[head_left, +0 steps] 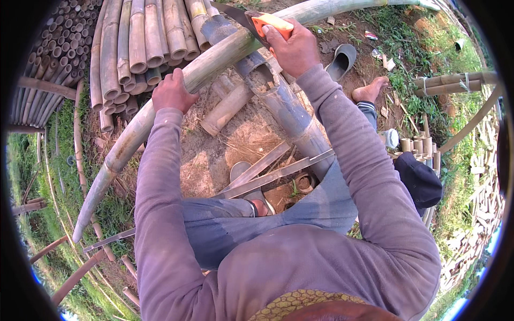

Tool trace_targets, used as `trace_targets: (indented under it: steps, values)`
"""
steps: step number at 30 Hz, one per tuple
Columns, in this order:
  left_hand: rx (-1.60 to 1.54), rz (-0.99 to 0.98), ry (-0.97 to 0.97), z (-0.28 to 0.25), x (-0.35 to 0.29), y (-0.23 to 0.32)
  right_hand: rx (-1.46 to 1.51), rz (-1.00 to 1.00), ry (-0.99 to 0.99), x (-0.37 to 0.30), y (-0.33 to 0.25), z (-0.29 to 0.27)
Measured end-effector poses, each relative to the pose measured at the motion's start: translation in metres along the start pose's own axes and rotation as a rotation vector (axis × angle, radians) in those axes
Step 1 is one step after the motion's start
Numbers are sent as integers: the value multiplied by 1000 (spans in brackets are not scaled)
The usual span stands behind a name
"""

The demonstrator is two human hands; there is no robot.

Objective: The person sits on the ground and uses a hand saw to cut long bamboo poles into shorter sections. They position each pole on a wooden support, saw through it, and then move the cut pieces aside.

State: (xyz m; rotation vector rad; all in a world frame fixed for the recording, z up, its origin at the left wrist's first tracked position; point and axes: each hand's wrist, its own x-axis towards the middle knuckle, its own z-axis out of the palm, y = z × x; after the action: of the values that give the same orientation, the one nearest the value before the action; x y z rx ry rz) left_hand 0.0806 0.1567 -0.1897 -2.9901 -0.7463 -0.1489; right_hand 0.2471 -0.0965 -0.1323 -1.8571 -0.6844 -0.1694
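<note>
While the pole (214,60) arches across your view from lower left to upper right, the stack (142,37) of cut bamboo lies beyond it at upper left. Under the pole, a thick grey log (297,120) slants down toward your knees. Your saw (257,24) crosses the pole near where it passes over that log, its blade meeting the wood; how deep it bites, you cannot tell. Well to your right, past your sleeve, sits a dark cap (420,179). Your right hand (296,51) is closed around the saw's orange handle; your left hand (172,92) is curled over the pole, gripping it farther left. Beyond your right forearm lies a grey shoe (341,61).
</note>
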Motion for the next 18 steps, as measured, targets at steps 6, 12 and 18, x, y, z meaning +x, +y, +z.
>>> trace_targets:
  steps: [6,12,18]
  values:
    - [24,-11,-43,0,-12,-15,197,233,-16,-128,-12,-79]
    - [26,1,9,4,-6,-11,178,217,9,-148,-22,-97]
    - [7,-16,-76,-6,2,-7,10,35,23,-16,9,-2]
